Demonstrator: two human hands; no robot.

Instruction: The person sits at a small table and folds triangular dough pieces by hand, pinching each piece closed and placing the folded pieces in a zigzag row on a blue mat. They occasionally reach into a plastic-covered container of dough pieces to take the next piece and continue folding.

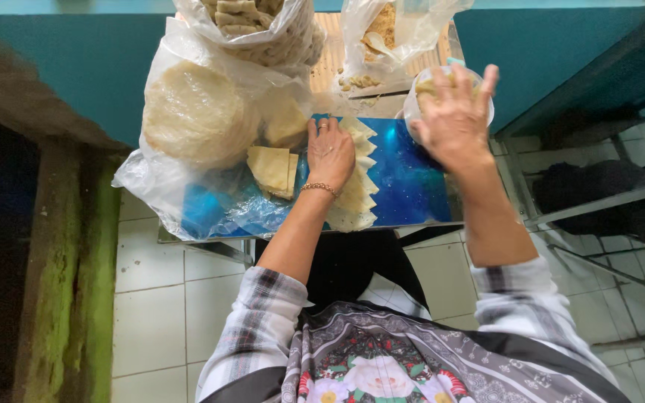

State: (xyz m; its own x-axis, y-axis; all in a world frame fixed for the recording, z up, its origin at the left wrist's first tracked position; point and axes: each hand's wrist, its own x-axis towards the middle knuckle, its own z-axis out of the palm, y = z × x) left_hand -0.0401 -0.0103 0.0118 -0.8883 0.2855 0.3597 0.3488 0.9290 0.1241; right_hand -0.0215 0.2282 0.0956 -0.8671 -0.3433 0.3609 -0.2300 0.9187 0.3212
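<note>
While pressed flat, pale triangular wrappers [357, 186].

Glossy blue tabletop [412, 186]; crinkled clear plastic bag [166, 190].

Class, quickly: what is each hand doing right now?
Left hand: open, palm flat on the row of wrappers.
Right hand: open, fingers spread over the filling bowl, holding nothing visible.

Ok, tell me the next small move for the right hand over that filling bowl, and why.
Probably dip the right hand into the bowl of filling for a small portion. It already covers the bowl, while the left hand lies flat on the row of cut wrappers, which look bare.
</note>
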